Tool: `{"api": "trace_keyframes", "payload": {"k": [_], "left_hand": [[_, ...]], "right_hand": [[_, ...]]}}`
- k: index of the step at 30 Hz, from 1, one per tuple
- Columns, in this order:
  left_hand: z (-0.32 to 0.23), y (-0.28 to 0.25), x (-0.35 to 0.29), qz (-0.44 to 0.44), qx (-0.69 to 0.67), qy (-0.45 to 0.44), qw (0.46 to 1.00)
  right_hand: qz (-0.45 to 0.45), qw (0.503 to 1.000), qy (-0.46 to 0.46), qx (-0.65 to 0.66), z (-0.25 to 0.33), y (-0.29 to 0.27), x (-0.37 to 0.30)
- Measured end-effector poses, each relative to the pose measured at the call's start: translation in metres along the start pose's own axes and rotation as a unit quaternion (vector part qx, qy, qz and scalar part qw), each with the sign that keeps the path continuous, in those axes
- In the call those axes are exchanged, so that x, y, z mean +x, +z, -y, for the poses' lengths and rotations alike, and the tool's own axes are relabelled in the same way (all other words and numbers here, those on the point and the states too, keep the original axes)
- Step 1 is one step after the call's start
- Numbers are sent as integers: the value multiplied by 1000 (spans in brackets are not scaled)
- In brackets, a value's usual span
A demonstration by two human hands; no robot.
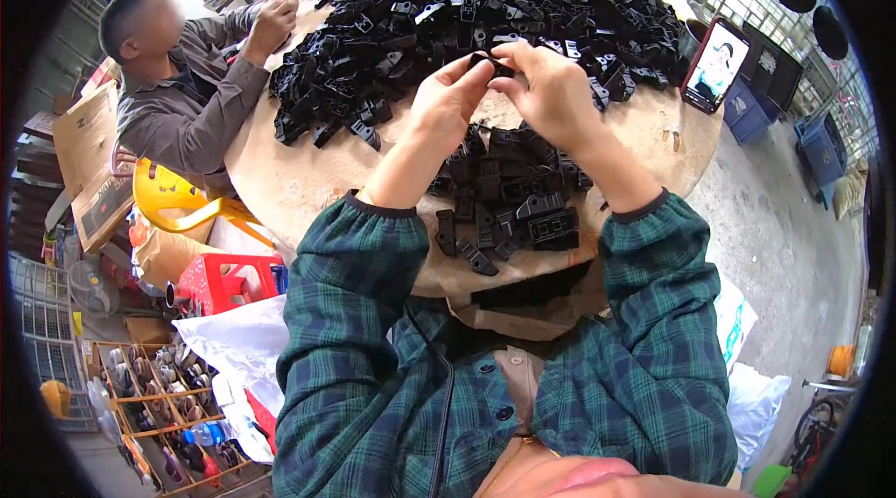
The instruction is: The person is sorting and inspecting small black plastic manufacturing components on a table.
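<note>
Over the round table (pixel 359 167), my left hand (pixel 442 106) and my right hand (pixel 553 92) meet at the fingertips. Between them they pinch a small black plastic part (pixel 482 59), much of it covered by my fingers. Behind my hands rises a big heap of black plastic parts (pixel 411 27) of the same sort. A smaller pile of black parts (pixel 504 185) lies under my wrists, close to the table's near edge.
A co-worker (pixel 187 97) sits at the table's left, hands raised near the heap. A phone (pixel 717 64) stands upright at its right edge. A red stool (pixel 224 283), a yellow chair (pixel 173 204) and a shoe rack (pixel 168 405) are at left; blue bins (pixel 747 111) at right.
</note>
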State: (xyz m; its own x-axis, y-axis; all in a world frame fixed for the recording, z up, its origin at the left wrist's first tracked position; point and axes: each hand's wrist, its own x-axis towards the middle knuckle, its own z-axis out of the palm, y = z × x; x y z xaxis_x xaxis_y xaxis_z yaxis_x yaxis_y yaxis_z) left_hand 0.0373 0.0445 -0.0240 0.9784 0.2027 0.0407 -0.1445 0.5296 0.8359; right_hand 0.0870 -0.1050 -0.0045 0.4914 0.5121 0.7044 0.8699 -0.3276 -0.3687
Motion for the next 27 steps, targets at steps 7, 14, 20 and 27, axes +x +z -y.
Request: {"api": "trace_keyframes", "payload": {"k": [7,14,20,27], "left_hand": [[-17,8,-6,84,-3,22,996],[-20,4,-7,91,216,95,968],[-25,13,-14,79,339,194,917],[-44,6,-18,87,390,164,902]], "right_hand": [[58,906,190,373,-19,9,0],[178,859,224,424,-19,4,4],[112,930,178,302,-1,-3,3],[-88,985,92,115,-75,-8,21]]}}
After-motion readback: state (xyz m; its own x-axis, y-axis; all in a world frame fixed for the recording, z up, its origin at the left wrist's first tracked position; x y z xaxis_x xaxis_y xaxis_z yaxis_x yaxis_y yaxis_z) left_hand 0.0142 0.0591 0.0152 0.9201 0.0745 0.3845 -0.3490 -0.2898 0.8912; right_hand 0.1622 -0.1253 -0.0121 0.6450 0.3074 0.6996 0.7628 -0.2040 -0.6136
